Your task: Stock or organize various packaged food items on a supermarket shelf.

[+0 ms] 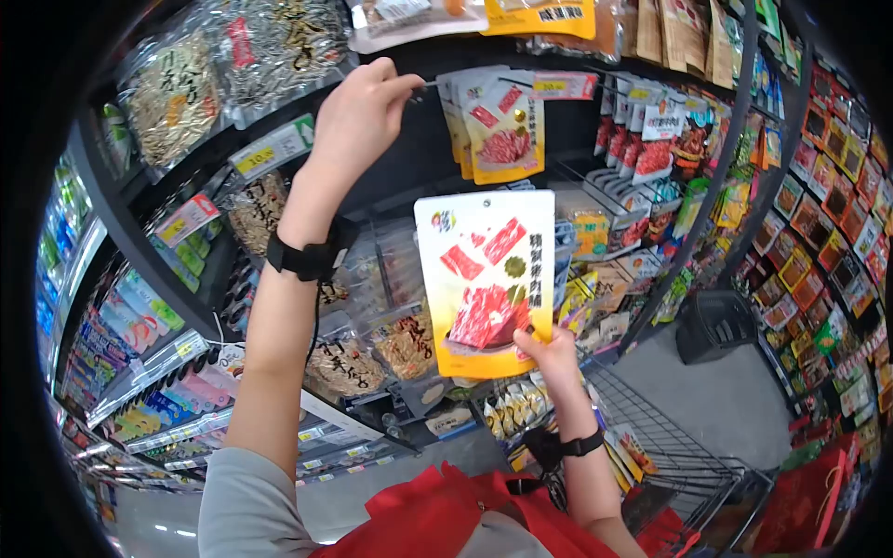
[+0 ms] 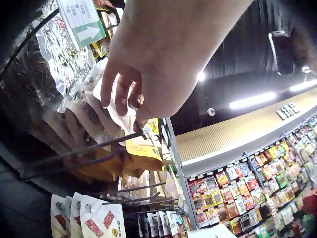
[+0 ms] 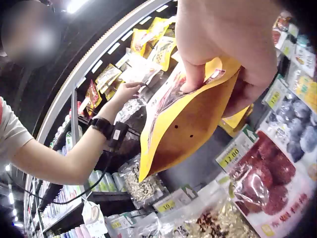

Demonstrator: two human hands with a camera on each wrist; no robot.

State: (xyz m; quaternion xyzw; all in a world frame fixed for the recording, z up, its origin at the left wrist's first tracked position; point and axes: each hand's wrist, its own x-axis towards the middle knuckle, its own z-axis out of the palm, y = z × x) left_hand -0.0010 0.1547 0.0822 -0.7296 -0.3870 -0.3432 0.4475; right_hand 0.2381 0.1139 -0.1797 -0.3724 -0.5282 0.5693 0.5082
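Red cloth (image 1: 419, 516) filled the near edge of the head view, and just beyond it, up came the pouch (image 1: 484, 270)! Right hand (image 1: 551, 358) had it, clamped at the lower right corner: thumb flat on the front, fingers tucked behind, the rest of the pouch standing clear above them. It was held up before the rack, just below the hanging pouches (image 1: 507, 135) of matching print. And what a looker: white on top, yellow along the bottom edge, red meat pictures across the middle, dark characters down the right edge, a small hole at the top edge. Underneath, its yellow base was spread wide, with two dark dots. Over on the other side, the left hand (image 1: 363, 107) pinched the front end of a metal hook (image 2: 99, 145).
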